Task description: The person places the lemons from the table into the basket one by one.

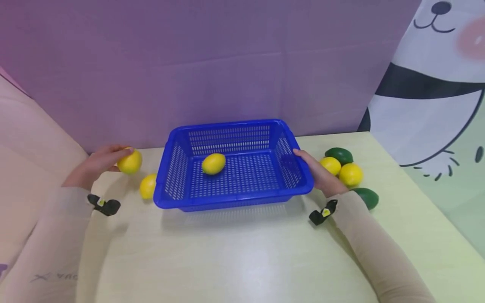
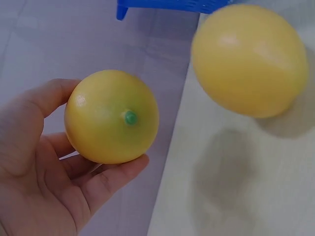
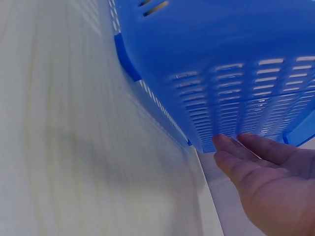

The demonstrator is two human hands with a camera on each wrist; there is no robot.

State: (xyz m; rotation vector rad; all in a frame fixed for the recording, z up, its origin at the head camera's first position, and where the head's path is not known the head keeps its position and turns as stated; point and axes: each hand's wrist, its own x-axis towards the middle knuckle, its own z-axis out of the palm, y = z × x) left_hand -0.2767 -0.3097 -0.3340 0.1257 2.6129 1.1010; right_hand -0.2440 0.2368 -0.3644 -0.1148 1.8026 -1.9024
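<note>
My left hand (image 1: 101, 162) holds a yellow lemon (image 1: 130, 161) above the table's left side. In the left wrist view, thumb and fingers curl round this lemon (image 2: 112, 117), its green stem nub facing the camera. Just right of it, another lemon (image 1: 148, 186) lies beside the blue plastic basket (image 1: 235, 197). One more lemon (image 1: 214, 163) rests inside the basket, left of its middle. At the basket's right end, my right hand (image 1: 320, 173) grips the rim, a digit hooked over the top. Its fingertips touch the slotted outer side (image 3: 231, 103) in the right wrist view.
Right of my right hand lie two lemons (image 1: 350, 174) and two dark green oval fruits (image 1: 339, 155), one partly behind my sleeve. The pale table (image 1: 235, 256) ends at a purple cloth wall (image 1: 227, 75) behind the basket. A panda-print panel (image 1: 435, 113) stands on the right.
</note>
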